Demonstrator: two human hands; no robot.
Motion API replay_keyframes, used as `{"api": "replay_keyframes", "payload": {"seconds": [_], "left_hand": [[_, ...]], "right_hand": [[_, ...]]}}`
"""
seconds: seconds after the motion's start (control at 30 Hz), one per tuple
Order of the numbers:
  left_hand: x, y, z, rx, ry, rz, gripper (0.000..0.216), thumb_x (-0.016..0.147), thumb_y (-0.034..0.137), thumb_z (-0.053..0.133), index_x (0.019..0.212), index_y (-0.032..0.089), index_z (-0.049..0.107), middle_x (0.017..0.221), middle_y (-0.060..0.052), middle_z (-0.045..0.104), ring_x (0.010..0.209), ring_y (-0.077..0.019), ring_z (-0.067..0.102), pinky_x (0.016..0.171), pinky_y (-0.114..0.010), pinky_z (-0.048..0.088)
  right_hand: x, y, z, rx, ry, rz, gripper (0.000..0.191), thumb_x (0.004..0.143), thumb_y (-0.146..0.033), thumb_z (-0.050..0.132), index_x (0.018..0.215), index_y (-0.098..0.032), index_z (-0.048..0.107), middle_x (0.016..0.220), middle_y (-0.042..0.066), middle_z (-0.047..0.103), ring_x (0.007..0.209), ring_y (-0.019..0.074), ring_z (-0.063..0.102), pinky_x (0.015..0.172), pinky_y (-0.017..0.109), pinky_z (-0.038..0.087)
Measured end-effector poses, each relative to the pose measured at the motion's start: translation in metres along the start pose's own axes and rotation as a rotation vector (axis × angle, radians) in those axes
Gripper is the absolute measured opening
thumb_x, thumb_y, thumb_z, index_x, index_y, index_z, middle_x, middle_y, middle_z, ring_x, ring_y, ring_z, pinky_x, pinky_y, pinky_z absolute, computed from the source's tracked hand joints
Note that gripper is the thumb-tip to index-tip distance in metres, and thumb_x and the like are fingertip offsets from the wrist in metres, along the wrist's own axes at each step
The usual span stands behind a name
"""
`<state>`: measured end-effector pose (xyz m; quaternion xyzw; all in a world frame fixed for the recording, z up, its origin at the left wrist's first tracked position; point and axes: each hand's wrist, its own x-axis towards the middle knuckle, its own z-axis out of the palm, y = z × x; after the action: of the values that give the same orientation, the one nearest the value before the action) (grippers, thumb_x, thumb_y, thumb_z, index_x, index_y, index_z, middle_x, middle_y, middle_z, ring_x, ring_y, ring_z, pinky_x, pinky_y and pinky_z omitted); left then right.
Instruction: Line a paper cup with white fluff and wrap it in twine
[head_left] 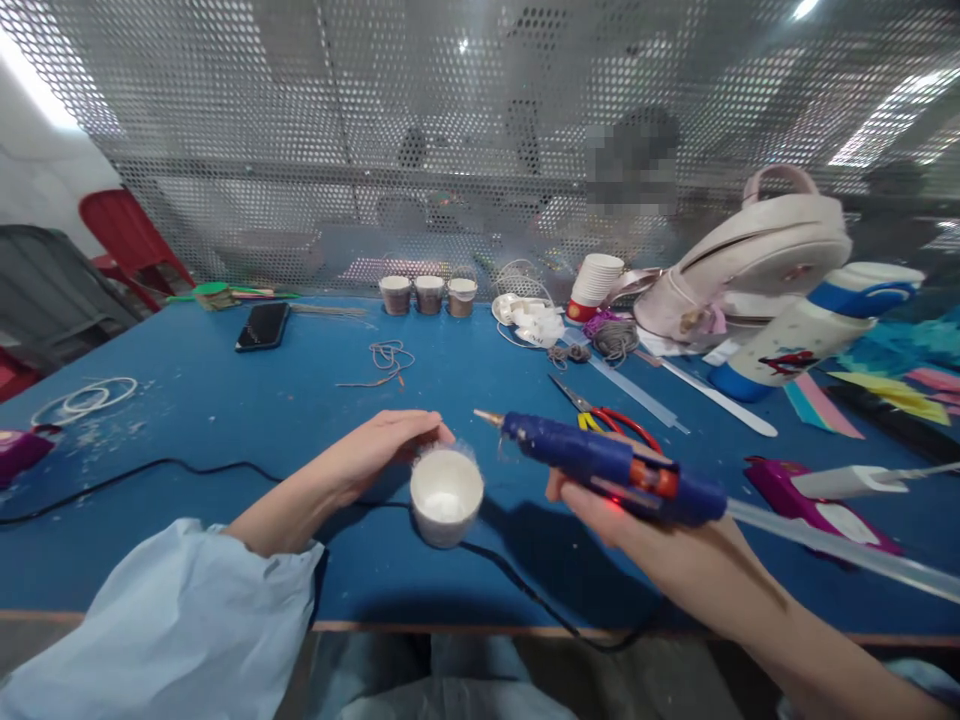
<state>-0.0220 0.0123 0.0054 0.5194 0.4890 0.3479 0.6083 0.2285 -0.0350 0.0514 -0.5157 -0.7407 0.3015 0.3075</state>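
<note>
We took the white cup (446,500) as the centre of our clock, with the mesh (337,120) at twelve. We found the cup at the near side of the blue table (187,400), between the two hands, its mouth facing up and toward us. The left hand (390,445) was at eleven o'clock, fingers bent just behind the rim; we could not tell whether they gripped the cup. The right hand (645,545), at three, had its fingers wrapped around the glue gun (600,455), whose nozzle pointed toward ten, apart from the cup. A red light showed on the gun, and a clear stick (840,550) projected from its rear. We noted scissors (581,400) at two, three filled cups (429,297) at twelve, loose yarn (390,360) at eleven and a phone (262,327) at ten.
</note>
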Motion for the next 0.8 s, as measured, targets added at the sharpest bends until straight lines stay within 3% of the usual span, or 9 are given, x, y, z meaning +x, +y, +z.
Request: {"api": "replay_keyframes", "payload": {"seconds": [0.1,0.2,0.37,0.5,0.8], "left_hand": [[-0.006,0.005,-0.001,0.104,0.019,0.037,0.040,0.082,0.051,0.054,0.078,0.014,0.068,0.076,-0.005,0.063,0.072,-0.0154,0.052,0.066,-0.026,0.039],[-0.012,0.010,0.000,0.258,0.059,0.067,0.030,0.080,0.045,0.058,0.078,0.016,0.065,0.074,-0.001,0.060,0.070,-0.0139,0.050,0.065,-0.025,0.038],[-0.017,0.014,0.006,0.460,0.067,0.096,0.020,0.077,0.037,0.060,0.078,0.017,0.062,0.074,0.000,0.059,0.070,-0.0140,0.050,0.063,-0.024,0.036],[-0.013,0.013,0.009,0.542,0.055,0.113,0.015,0.076,0.032,0.059,0.077,0.018,0.060,0.069,0.001,0.054,0.065,-0.0130,0.046,0.058,-0.023,0.035],[-0.003,0.010,0.012,0.595,0.060,0.107,0.010,0.074,0.028,0.058,0.074,0.018,0.056,0.066,0.003,0.051,0.061,-0.0111,0.044,0.056,-0.022,0.033]], "right_hand": [[0.014,0.009,0.002,0.043,-0.015,0.090,0.032,0.083,-0.049,0.052,0.082,-0.020,0.064,0.054,-0.002,0.053,0.050,0.0139,0.050,0.048,0.026,0.040],[0.027,0.018,0.007,0.036,-0.084,0.156,0.035,0.085,-0.050,0.050,0.080,-0.019,0.065,0.053,-0.003,0.050,0.052,0.0143,0.050,0.051,0.026,0.040],[0.040,0.030,0.017,-0.044,-0.083,0.116,0.035,0.084,-0.049,0.049,0.068,-0.019,0.061,0.051,-0.003,0.049,0.055,0.0157,0.052,0.053,0.027,0.039],[0.045,0.039,0.023,-0.039,-0.072,0.080,0.034,0.085,-0.047,0.049,0.071,-0.019,0.062,0.051,-0.004,0.047,0.052,0.0144,0.050,0.052,0.026,0.037],[0.048,0.056,0.028,0.019,-0.077,0.059,0.033,0.085,-0.045,0.049,0.071,-0.019,0.064,0.049,-0.004,0.048,0.052,0.0149,0.050,0.053,0.027,0.038]]}}
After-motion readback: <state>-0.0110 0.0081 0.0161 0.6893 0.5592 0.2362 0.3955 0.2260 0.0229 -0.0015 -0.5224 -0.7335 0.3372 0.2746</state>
